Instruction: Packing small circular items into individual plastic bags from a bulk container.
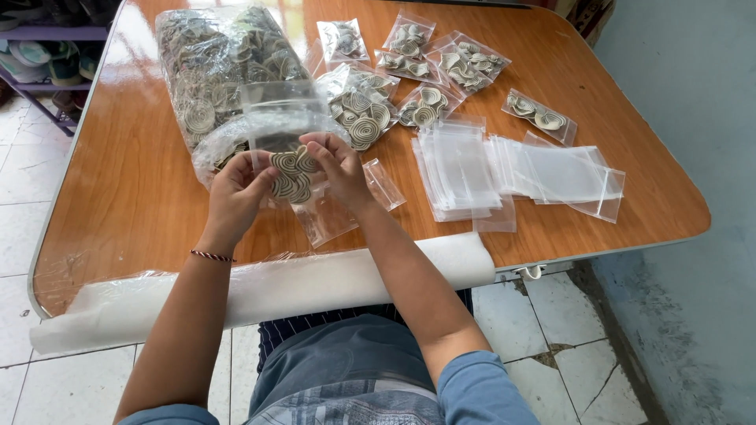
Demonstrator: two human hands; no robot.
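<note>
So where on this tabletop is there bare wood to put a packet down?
Bare table lies left of the big bag, down to the white roll. More shows along the right edge beyond the empty sleeves. Crowded: the middle, with the filled packets and both hands, left and right.

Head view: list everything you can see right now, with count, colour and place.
Table: one, glossy orange-brown wood, fills the view.
Large bag: one, clear plastic, full of beige-and-dark coiled pieces, far left of table.
Filled small bags: about eight, clear, coiled pieces inside, far centre.
Empty bags: two stacks, clear, right of the hands.
Plastic roll: one, whitish, along the near table edge.
Coiled pieces: small bunch, beige with dark stripes, between both hands.
Small bag: one, clear, at the fingertips.
Left hand: holds the pieces; braided wristband.
Right hand: grips the pieces too.
</note>
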